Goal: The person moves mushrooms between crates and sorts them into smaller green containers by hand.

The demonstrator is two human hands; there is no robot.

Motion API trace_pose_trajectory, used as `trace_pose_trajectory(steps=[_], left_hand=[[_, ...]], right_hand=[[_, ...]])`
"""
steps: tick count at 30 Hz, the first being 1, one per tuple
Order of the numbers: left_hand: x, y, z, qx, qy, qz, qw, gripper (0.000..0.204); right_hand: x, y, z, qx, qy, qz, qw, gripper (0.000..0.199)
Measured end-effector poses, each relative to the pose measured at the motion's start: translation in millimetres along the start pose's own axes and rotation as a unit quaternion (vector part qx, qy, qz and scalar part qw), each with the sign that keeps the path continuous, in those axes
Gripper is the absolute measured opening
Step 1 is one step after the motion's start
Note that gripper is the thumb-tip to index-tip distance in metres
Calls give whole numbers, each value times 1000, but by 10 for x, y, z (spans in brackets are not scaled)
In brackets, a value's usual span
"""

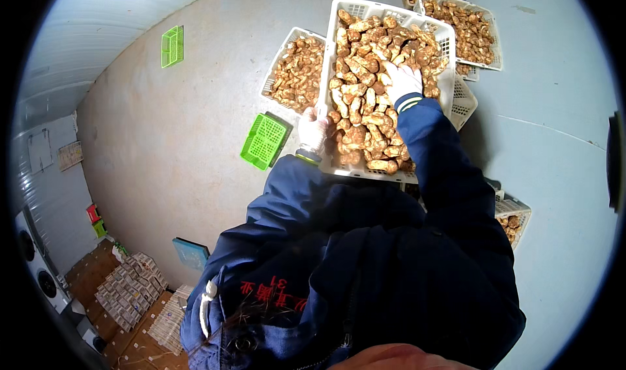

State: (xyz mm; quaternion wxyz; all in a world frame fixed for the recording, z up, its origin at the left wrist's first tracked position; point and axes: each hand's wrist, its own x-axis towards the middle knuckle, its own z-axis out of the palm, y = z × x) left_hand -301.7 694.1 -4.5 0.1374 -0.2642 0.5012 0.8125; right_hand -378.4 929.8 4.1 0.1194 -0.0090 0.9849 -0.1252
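Observation:
A white plastic crate (325, 76) stands in front of me, heaped with thick-stemmed, brown-and-cream mushrooms (372, 125). My left hand (313, 130), in a thin whitish glove, grips the crate's left rim, its fingertips partly hidden at the edge. Over the heap's right half lies my right hand (405, 83), gloved the same way. Its fingers are apart and touch the mushrooms, none of which is visibly lifted. Dark blue sleeves with banded cuffs cover both arms.
Another mushroom-filled crate (298, 70) sits left, beside a green basket (264, 141). More stacked crates (497, 47) stand at the far right, and one (515, 208) lies near my right side. A second green basket (172, 46), a blue box (191, 252) and stacked bundles (132, 290) are farther left.

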Motion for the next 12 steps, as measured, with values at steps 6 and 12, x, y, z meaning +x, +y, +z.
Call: trace_pose_trajectory(steps=[6,12], left_hand=[[126,-108,-345,92,-47,30,994,14],[194,-131,-323,208,-14,-19,978,16]], right_hand=[[-301,-64,-119,186,116,-12,976,43],[-388,-37,-165,153,38,-1,988,58]])
